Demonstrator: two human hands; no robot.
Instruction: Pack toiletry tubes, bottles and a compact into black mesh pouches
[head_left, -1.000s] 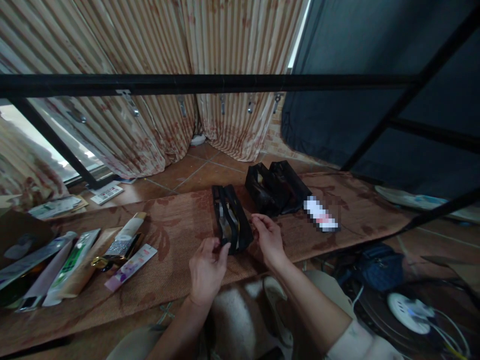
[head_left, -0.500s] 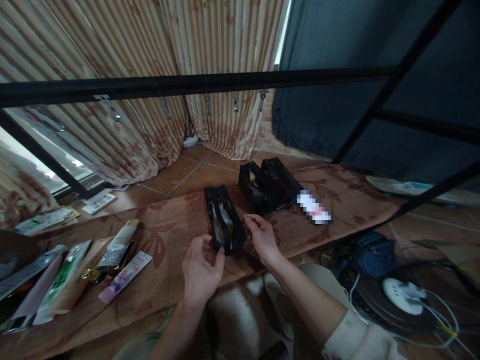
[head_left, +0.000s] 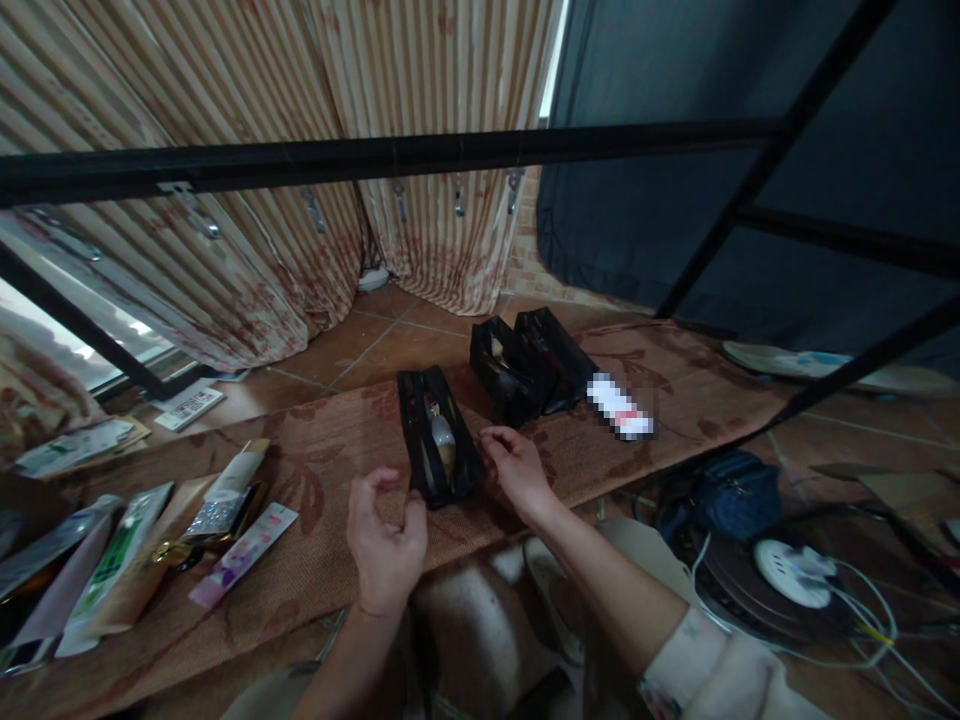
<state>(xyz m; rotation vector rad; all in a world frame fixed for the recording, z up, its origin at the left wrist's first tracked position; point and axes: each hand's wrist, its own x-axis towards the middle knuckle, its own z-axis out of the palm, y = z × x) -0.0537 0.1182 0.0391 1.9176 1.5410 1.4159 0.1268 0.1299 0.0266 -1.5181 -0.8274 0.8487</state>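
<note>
A black mesh pouch lies on the brown patterned mat, its top open, and a pale rounded item is visible inside it. The left hand is at the near end of the pouch with the fingers curled and slightly apart, pinching nothing. The right hand is just beside the right side of the pouch, fingers bent loosely. Two more black pouches stand behind it. Tubes lie at the left.
</note>
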